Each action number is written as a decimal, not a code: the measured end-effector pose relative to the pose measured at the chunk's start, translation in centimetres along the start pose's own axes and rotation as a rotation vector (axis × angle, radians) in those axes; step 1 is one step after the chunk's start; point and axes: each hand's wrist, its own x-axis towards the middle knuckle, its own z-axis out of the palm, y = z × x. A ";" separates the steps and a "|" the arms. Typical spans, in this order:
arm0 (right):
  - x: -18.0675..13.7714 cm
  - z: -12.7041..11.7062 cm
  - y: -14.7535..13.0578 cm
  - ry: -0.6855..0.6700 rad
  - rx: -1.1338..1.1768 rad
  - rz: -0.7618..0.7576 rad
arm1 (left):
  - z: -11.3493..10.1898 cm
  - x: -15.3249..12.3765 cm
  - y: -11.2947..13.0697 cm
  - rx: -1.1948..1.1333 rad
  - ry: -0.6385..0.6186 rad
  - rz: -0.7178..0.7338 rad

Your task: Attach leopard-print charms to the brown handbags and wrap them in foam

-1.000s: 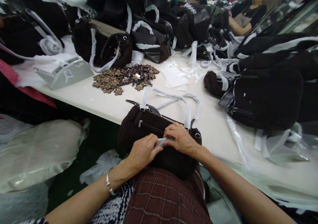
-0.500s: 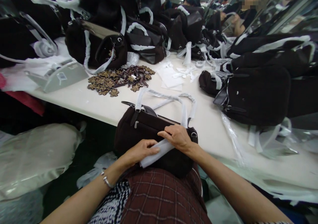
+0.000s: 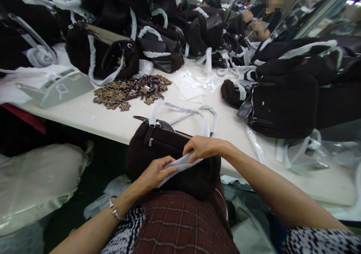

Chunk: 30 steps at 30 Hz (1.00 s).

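A dark brown handbag (image 3: 141,148) leans at the table's front edge against my lap, its two handles (image 3: 180,109) wrapped in white paper and lying back over the table. Across the front of the bag runs a folded strip of white tissue paper (image 3: 180,165). My left hand (image 3: 158,173) pinches the strip's lower left part between thumb and fingers. Near its upper right end, my right hand (image 3: 201,148) grips the same strip, fingers curled over it. A small zip pull (image 3: 150,142) hangs on the bag's front.
Flower-shaped patterned charms (image 3: 113,94) lie heaped on the table (image 3: 109,124). White paper sheets (image 3: 187,86) are behind the bag. More dark handbags (image 3: 284,103) stand at the right and along the back. A grey holder (image 3: 63,88) sits at left. Another person (image 3: 262,24) works at the far right.
My right hand has turned and its fingers now curl down over the paper strip. My left thumb has closed onto the strip. The view has shifted slightly to the right.
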 end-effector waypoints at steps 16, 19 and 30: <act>-0.7 1.2 0.6 0.184 -0.098 -0.057 | 0.0 0.3 -1.6 -0.114 -0.019 -0.034; 0.2 1.7 1.3 0.208 -0.085 -0.057 | 0.2 0.3 -1.4 -0.069 0.006 -0.012; -14.2 1.4 4.5 1.374 0.339 0.168 | -0.1 0.4 -2.5 -0.036 -0.018 -0.011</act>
